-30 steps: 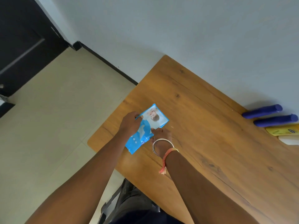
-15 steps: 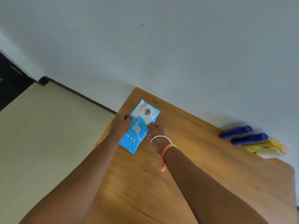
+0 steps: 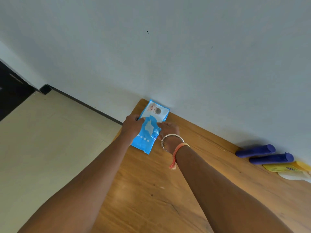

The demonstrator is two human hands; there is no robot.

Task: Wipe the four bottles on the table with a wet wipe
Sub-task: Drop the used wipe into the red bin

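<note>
Shifted since a second ago, the one wipe pack (image 3: pixel 146 137) now sits at the table (image 3: pixel 151 190) corner by the wall. Left hand (image 3: pixel 132 126) grips its left edge with curled fingers; right hand (image 3: pixel 168 129) pinches its crinkled flap. Well apart, rightward, four bottles lie: far blue bottle (image 3: pixel 255 151), near blue bottle (image 3: pixel 271 158), yellow bottle (image 3: pixel 282 168), white bottle (image 3: pixel 289 176).

Pale grey wall (image 3: pixel 185 56), cream tiled floor (image 3: pixel 50 140), black skirting (image 3: pixel 87 107), wooden table (image 3: pixel 151 199) against the wall.
</note>
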